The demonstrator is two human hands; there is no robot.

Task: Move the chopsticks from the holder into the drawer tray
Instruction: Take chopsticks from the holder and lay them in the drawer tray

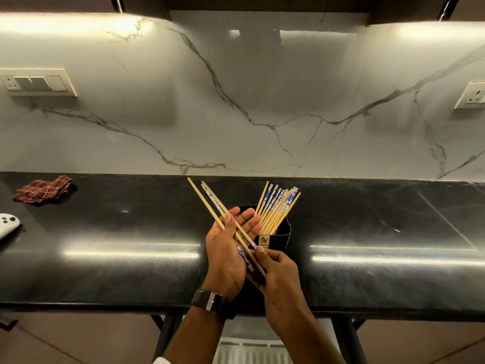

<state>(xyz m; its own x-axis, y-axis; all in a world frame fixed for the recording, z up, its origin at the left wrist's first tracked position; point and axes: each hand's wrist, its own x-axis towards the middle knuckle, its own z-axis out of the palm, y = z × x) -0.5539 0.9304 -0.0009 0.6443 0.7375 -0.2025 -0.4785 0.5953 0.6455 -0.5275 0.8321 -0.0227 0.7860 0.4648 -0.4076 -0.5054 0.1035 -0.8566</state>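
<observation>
A black holder [282, 233] stands on the dark counter [105, 253], with several wooden chopsticks [278, 206] fanning out of it, some with blue-and-white ends. My left hand [225, 253] is palm up just left of the holder, thumb pressing a few chopsticks [207, 199] that slant up and to the left. My right hand [280, 282] pinches the lower ends of those same chopsticks. Below the counter edge a white slotted tray [236, 350] shows between my forearms, mostly hidden.
A red checked cloth [43, 189] lies at the counter's far left. A white device [8, 224] sits at the left edge. The marble backsplash carries a switch plate [36, 84] and a socket [471, 95].
</observation>
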